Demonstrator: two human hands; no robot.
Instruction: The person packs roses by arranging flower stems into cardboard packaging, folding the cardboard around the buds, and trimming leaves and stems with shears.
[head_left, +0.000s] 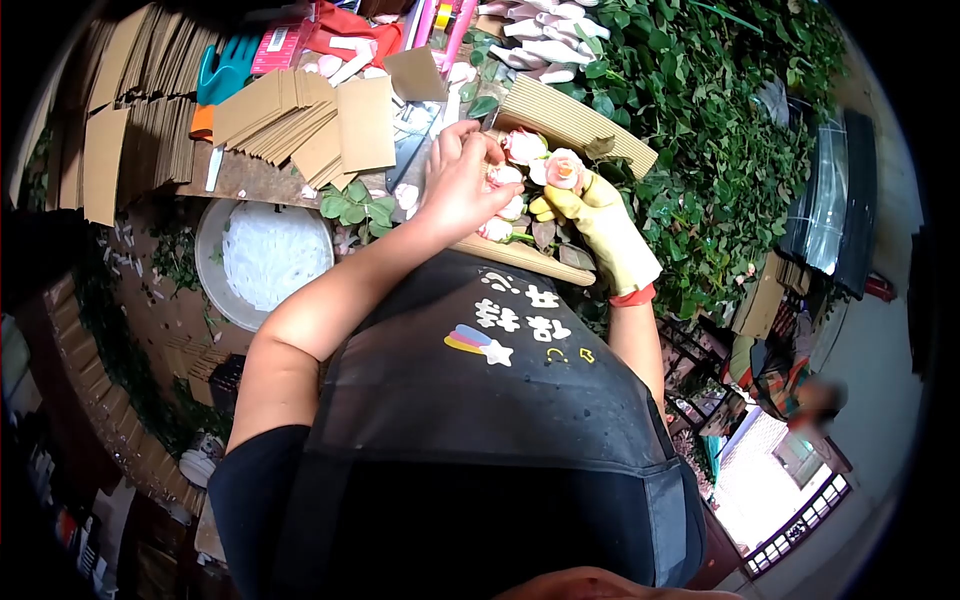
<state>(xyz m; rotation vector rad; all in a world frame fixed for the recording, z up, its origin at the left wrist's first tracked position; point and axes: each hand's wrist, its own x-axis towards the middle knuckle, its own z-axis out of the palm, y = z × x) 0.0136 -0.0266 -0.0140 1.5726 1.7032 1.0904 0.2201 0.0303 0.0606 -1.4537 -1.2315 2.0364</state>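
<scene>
In the head view, my bare left hand (pixel 463 182) is closed around a pale pink-white rose (pixel 506 176), with its fingers bent over the petals. A yellow work glove covers my right hand (pixel 598 222), whose fingers curl round a peach-pink rose (pixel 564 168) just beside it. Between the hands another pink rose (pixel 525 147) and a few paler blooms sit close together with dark leaves. The roses lie between upright walls of corrugated cardboard (pixel 580 122), one behind them and one along the apron. Stems below the blooms are mostly hidden.
Flat cardboard pieces (pixel 365 125) lie on the table at left. Below them stands a round basin (pixel 208 262) of white strips. Green foliage (pixel 715 150) is heaped at right, near white-wrapped bundles (pixel 550 45). A teal glove (pixel 232 70) lies at the back. Someone sits far right.
</scene>
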